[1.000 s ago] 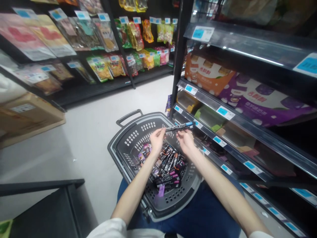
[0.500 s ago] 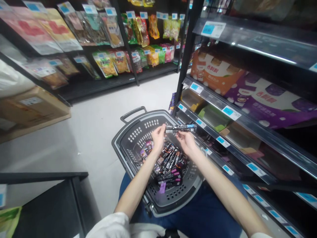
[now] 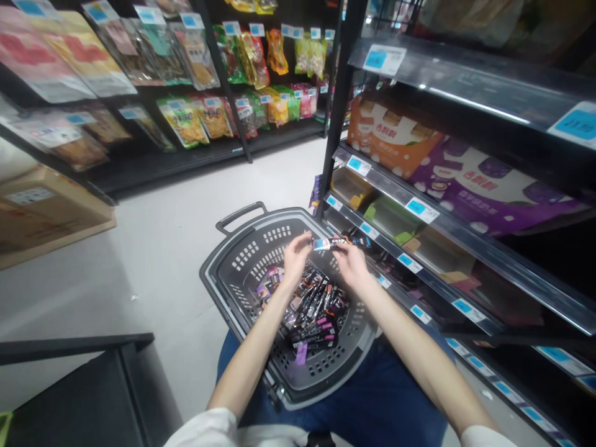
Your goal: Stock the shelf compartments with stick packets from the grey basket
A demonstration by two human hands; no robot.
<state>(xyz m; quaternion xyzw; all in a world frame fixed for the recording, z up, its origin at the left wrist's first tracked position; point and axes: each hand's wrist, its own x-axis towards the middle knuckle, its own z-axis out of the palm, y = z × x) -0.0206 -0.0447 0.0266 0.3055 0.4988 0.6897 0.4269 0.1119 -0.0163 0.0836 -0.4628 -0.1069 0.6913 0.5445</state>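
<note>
Both my hands are raised over the far right part of a grey plastic shopping basket (image 3: 233,292), which rests on my lap. Between them lies a slim black stick sachet (image 3: 322,244) with a blue and white end and orange marks, held roughly level. My right hand (image 3: 352,264) pinches it near the middle with thumb and fingers. My left hand (image 3: 296,257) has its curled fingertips at the sachet's left end. Under the hands, a loose pile of similar stick sachets (image 3: 316,304), black with purple, orange and silver, covers part of the basket floor. My forearms hide some of the pile.
Close on the right stands a shelf rack with price tags, holding an orange carton (image 3: 388,136) and a purple carton (image 3: 493,180). Hanging snack bags (image 3: 184,121) line the far shelves. A cardboard box (image 3: 51,211) is at left; a black shelf frame (image 3: 79,347) stands lower left.
The stick sachet has been turned in my fingers: its blue and white end now shows at the left. The whole view has shifted slightly, with the basket a little further left.
</note>
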